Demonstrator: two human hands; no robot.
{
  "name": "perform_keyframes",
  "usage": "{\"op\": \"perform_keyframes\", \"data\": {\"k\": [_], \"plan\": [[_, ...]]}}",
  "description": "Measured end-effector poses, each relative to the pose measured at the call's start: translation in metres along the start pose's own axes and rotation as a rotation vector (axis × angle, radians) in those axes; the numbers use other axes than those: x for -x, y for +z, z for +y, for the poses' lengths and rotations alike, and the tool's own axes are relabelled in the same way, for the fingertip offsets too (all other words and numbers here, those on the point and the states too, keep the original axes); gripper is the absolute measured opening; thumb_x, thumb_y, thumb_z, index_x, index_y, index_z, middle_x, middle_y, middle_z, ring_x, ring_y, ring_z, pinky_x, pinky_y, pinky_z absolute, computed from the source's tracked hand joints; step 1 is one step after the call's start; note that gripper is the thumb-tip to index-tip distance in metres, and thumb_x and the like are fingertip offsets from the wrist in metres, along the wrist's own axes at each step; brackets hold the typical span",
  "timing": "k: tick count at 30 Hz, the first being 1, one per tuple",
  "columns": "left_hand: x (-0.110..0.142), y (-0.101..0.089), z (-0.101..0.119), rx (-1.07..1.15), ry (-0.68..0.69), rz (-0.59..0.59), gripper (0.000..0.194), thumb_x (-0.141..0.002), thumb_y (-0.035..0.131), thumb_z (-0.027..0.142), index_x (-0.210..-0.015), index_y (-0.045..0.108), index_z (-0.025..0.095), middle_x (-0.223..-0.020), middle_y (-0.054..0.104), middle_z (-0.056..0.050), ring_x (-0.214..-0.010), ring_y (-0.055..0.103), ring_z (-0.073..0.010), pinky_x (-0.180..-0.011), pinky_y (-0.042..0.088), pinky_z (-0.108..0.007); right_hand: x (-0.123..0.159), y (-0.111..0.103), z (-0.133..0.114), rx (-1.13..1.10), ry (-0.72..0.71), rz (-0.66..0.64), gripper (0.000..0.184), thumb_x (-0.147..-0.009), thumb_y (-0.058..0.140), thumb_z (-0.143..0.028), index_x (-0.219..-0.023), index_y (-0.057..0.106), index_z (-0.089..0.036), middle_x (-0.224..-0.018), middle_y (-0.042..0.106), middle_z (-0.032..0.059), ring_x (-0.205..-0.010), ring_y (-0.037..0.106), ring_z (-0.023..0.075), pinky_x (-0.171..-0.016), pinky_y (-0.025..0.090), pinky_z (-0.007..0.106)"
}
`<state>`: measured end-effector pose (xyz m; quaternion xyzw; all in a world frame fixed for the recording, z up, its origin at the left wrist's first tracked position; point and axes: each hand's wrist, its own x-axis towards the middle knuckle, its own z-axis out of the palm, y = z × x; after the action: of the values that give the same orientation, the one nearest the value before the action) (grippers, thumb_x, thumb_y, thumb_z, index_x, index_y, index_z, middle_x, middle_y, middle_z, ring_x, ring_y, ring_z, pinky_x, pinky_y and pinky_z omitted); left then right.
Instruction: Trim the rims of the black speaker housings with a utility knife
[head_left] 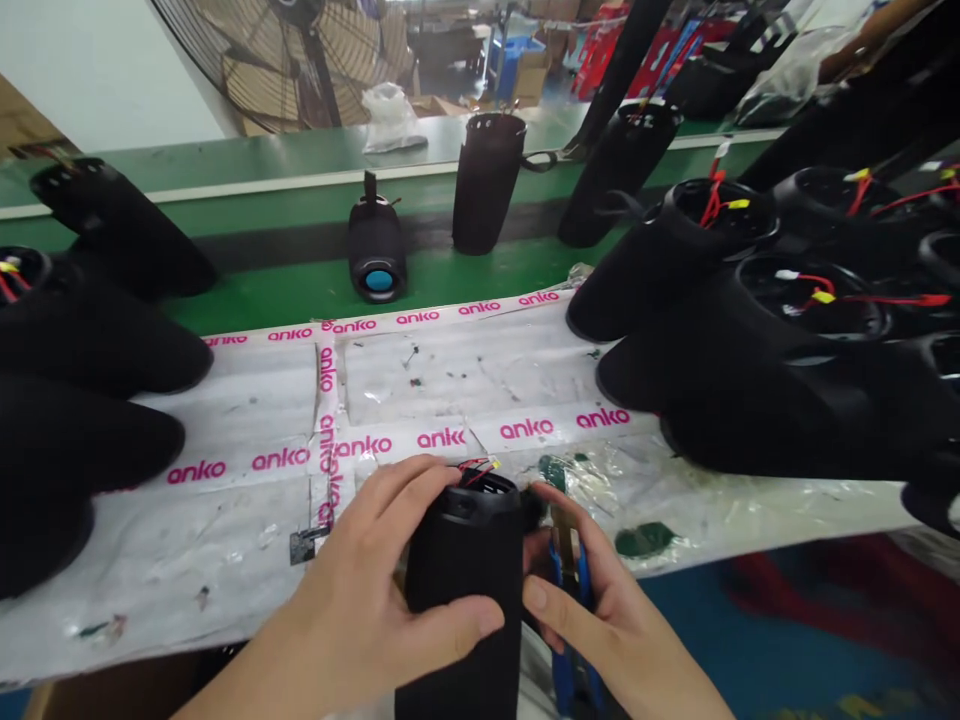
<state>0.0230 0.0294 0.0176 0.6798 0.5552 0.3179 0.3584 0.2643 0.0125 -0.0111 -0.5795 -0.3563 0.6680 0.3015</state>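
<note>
My left hand [397,590] is wrapped round a black cloth-covered cylindrical speaker housing [465,580], thumb across its near side and fingertips at its upper rim. The housing stands upright at the bottom centre, and thin red wires with a yellow tag [480,465] poke out of its open top. In my right hand [600,610], closed beside the housing's right side, is a blue-handled tool [574,670] that looks like pliers. Its jaws are partly covered by my fingers. Also by the right fingertips is a small dark piece, blurred, perhaps the housing's strap.
Similar housings with red wires crowd the right [720,370] and left [97,340]. A small speaker with a blue end [377,250] sits on the green conveyor [277,280], near another upright housing [487,185]. Pink-lettered tape [442,437] crosses the plastic-covered table. Behind stands a fan [300,60].
</note>
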Motion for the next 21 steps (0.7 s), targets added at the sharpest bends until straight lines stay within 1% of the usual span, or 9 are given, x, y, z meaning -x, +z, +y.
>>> {"op": "perform_keyframes", "data": {"k": [1, 3, 5, 7, 9, 10, 11, 13, 21], "plan": [[-0.001, 0.003, 0.000, 0.025, 0.022, 0.004, 0.067, -0.082, 0.091, 0.040, -0.143, 0.064, 0.036, -0.152, 0.067, -0.010, -0.140, 0.063, -0.0416, -0.119, 0.053, -0.058, 0.004, -0.005, 0.002, 0.029, -0.015, 0.021, 0.087, -0.092, 0.080, -0.068, -0.161, 0.040, -0.034, -0.106, 0.071, 0.0012, -0.071, 0.062, 0.0155, -0.064, 0.051, 0.030], [-0.004, 0.007, 0.002, 0.092, 0.034, -0.014, 0.064, -0.086, 0.083, 0.030, -0.144, 0.056, 0.035, -0.152, 0.063, -0.009, -0.141, 0.061, -0.0381, -0.120, 0.051, -0.057, 0.012, -0.016, 0.003, 0.194, -0.129, 0.078, 0.061, -0.103, 0.069, -0.061, -0.154, 0.048, -0.034, -0.114, 0.074, 0.0040, -0.081, 0.069, 0.0185, -0.068, 0.057, 0.030], [-0.007, 0.010, 0.004, 0.126, 0.028, -0.064, 0.065, -0.088, 0.076, 0.024, -0.145, 0.047, 0.037, -0.150, 0.059, -0.007, -0.137, 0.062, -0.0332, -0.117, 0.053, -0.052, 0.020, -0.027, -0.003, 0.545, -0.395, 0.130, 0.036, -0.112, 0.055, -0.048, -0.146, 0.053, -0.035, -0.122, 0.076, 0.0051, -0.094, 0.076, 0.0212, -0.073, 0.062, 0.029], [-0.011, 0.012, 0.006, 0.116, 0.060, -0.118, 0.068, -0.087, 0.073, 0.021, -0.145, 0.043, 0.040, -0.145, 0.056, -0.005, -0.133, 0.061, -0.0296, -0.116, 0.053, -0.049, 0.023, -0.034, -0.016, 0.981, -0.746, 0.132, 0.029, -0.115, 0.046, -0.031, -0.142, 0.055, -0.031, -0.122, 0.078, 0.0065, -0.100, 0.078, 0.0230, -0.071, 0.063, 0.029], [-0.015, 0.013, 0.007, 0.104, 0.107, -0.179, 0.072, -0.085, 0.069, 0.018, -0.146, 0.039, 0.042, -0.145, 0.052, -0.003, -0.135, 0.058, -0.0280, -0.119, 0.051, -0.048, 0.020, -0.035, -0.032, 1.282, -1.025, 0.111, 0.032, -0.110, 0.045, -0.015, -0.139, 0.056, -0.023, -0.109, 0.078, 0.0085, -0.088, 0.077, 0.0240, -0.064, 0.061, 0.032], [-0.016, 0.013, 0.008, 0.102, 0.119, -0.205, 0.075, -0.085, 0.067, 0.017, -0.148, 0.038, 0.043, -0.146, 0.050, -0.003, -0.137, 0.056, -0.0278, -0.121, 0.049, -0.047, 0.018, -0.035, -0.040, 1.363, -1.113, 0.099, 0.034, -0.106, 0.045, -0.009, -0.136, 0.057, -0.019, -0.102, 0.078, 0.0085, -0.079, 0.075, 0.0235, -0.060, 0.058, 0.033], [-0.017, 0.014, 0.008, 0.102, 0.123, -0.224, 0.076, -0.085, 0.066, 0.016, -0.150, 0.037, 0.044, -0.147, 0.048, -0.003, -0.139, 0.054, -0.0279, -0.122, 0.048, -0.047, 0.014, -0.033, -0.047, 1.416, -1.165, 0.097, 0.036, -0.103, 0.044, -0.004, -0.133, 0.057, -0.017, -0.096, 0.076, 0.0075, -0.073, 0.072, 0.0228, -0.058, 0.055, 0.034], [-0.018, 0.016, 0.008, 0.104, 0.109, -0.245, 0.077, -0.086, 0.066, 0.017, -0.153, 0.037, 0.044, -0.149, 0.044, -0.004, -0.143, 0.051, -0.0288, -0.123, 0.047, -0.048, 0.008, -0.031, -0.056, 1.467, -1.202, 0.094, 0.038, -0.098, 0.043, -0.002, -0.131, 0.057, -0.015, -0.092, 0.075, 0.0063, -0.068, 0.070, 0.0224, -0.056, 0.052, 0.035], [-0.016, 0.021, 0.010, 0.140, 0.045, -0.279, 0.081, -0.083, 0.069, 0.013, -0.152, 0.039, 0.043, -0.150, 0.040, -0.005, -0.146, 0.050, -0.0301, -0.121, 0.050, -0.046, 0.000, -0.033, -0.057, 1.518, -1.146, 0.066, 0.045, -0.090, 0.042, -0.002, -0.131, 0.054, -0.016, -0.090, 0.073, 0.0042, -0.065, 0.068, 0.0231, -0.055, 0.049, 0.036]]}}
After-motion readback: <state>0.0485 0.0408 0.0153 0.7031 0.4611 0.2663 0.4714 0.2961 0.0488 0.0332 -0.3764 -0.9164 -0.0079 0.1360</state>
